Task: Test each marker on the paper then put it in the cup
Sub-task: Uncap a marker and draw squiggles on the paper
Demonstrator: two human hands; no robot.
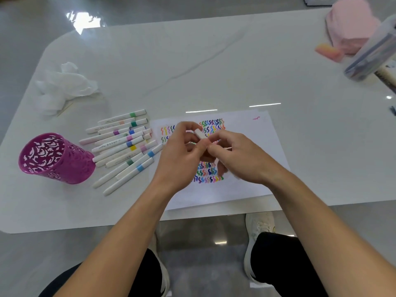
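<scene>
Head view: cup (70, 168) appears empty.
1 marker (199, 133) is gripped by left hand (182, 153) and right hand (240, 155) over paper (257, 168); marker pile (126, 146) lies outside.

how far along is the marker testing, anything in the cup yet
Done: the paper already carries rows of coloured squiggles, yet no marker shows inside the purple cup. In hand: left hand and right hand both grip one white marker over the paper. Left: the pile of markers beside the cup, over a dozen, awaits testing.
</scene>
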